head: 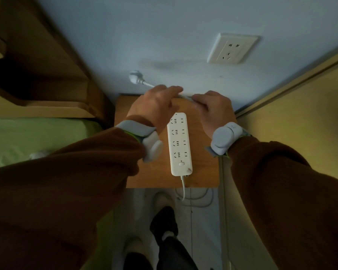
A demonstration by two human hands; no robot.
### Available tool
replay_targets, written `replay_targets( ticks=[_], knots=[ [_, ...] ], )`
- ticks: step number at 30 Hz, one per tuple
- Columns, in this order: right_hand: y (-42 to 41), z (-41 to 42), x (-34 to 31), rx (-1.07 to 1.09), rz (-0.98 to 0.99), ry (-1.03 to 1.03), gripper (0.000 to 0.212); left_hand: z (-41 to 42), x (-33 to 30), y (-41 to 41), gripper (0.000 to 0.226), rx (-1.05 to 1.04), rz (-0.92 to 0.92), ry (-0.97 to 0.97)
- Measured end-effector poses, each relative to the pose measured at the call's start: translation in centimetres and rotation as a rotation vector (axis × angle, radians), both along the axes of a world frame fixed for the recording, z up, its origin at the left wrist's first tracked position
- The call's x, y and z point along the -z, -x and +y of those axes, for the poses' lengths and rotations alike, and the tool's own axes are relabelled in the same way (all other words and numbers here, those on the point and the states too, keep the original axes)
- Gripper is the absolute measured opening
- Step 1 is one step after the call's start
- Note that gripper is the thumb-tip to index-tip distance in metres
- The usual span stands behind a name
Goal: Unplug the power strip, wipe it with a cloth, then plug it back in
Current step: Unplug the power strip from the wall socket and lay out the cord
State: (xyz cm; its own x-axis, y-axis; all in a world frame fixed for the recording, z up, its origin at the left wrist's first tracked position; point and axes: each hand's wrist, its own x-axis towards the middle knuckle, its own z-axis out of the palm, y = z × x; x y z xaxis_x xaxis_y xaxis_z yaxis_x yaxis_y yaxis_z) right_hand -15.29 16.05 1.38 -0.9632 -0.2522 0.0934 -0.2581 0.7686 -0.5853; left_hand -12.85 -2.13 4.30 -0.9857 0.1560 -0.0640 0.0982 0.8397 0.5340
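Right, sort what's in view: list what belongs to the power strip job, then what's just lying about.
Job:
power strip on the small wooden table
its cord and loose plug
wall socket
left hand and right hand, both on the cord

Lying about:
green bedding
wooden bed frame

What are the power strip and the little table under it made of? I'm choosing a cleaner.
Power strip: seemingly hard white plastic, smooth with a slight sheen. Table: wood or wood-look laminate, matte orange-brown with faint grain; which one is unclear.
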Motion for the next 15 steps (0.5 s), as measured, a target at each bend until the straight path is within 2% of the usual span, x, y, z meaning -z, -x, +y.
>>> replay_targets(
  ticks=[1, 3, 5, 7, 12, 15],
  knots=[
    [0.0, -0.2, -0.2, -0.025, 0.013, 0.01, 0.023, 0.5, -0.2, 0.5, 0.049, 0.059, -0.038, 0.055],
    [-0.1, -0.4, -0.6, -0.061, 0.031, 0.033, 0.023, 1.5, -0.8, 1.4, 0.042, 0.125, -0.097, 0.16],
    [-0.1, -0.4, -0.9, -0.085, 0.041, 0.037, 0.023, 2.0, -1.2, 2.2, 0.033, 0.116, -0.149, 0.239],
    [-0.1, 0.0, -1.0, -0.095, 0.02, 0.026, 0.024, 2.1, -1.5, 2.8, 0.036, 0.098, -0.218, 0.291],
    [0.1, 2.6, 0.9, -0.043, -0.13, -0.092, 0.023, -0.1, -2.0, 2.5, 0.029, -0.053, -0.184, 0.154],
    [-0.4, 5.2, 1.8, -0.029, -0.303, -0.195, 0.034, -2.5, -2.2, 2.2, 0.024, -0.174, -0.162, 0.077]
  ],
)
